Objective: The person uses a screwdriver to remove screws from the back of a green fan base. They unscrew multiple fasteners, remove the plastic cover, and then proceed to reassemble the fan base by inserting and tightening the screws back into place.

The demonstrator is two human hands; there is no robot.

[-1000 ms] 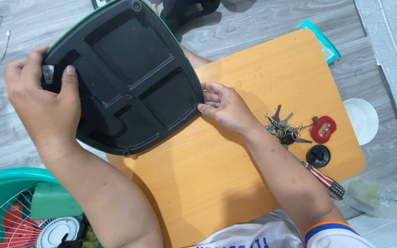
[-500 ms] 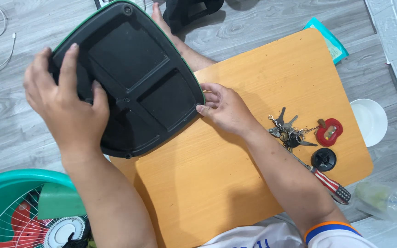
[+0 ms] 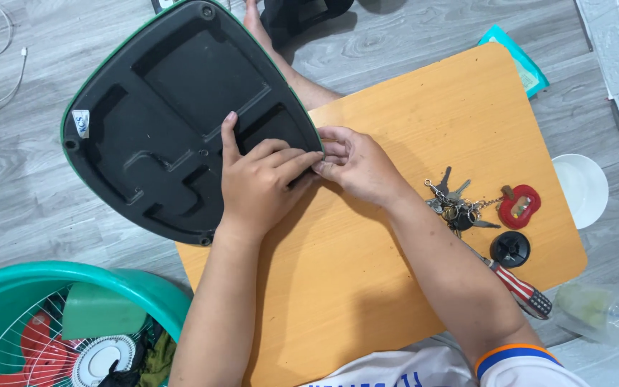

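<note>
A large black plastic base plate [image 3: 166,115] with a green rim lies upside down, partly on the wooden table [image 3: 410,129] and partly over the floor. My left hand [image 3: 259,175] rests flat on its right part, fingers spread toward the edge. My right hand [image 3: 356,163] pinches the plate's right edge, its fingertips touching those of my left hand.
A bunch of keys [image 3: 456,204] with a red tag [image 3: 519,206], a black knob [image 3: 510,249] and a striped-handle screwdriver [image 3: 521,290] lie on the table's right side. A white dish [image 3: 582,188] and a plastic bag [image 3: 600,308] sit on the floor. A green fan grille [image 3: 51,330] is at lower left.
My left hand has moved from the plate's left edge across to its right part, meeting my right hand. The plate has settled lower and tilted slightly.
</note>
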